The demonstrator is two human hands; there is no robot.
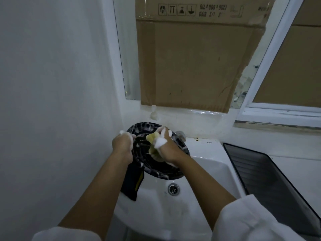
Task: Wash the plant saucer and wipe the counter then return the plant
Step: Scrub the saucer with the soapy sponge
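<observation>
A round black plant saucer, streaked with white foam, is held tilted over the white sink. My left hand grips its left rim. My right hand, covered in suds, presses a yellow sponge against the saucer's inner face, fingers curled round the sponge. The plant itself is out of view.
A black cloth with a yellow stripe hangs over the sink's left edge. The drain lies below the saucer. A dark ribbed tray sits on the counter to the right. A tap and a small white bottle stand behind; cardboard covers the window.
</observation>
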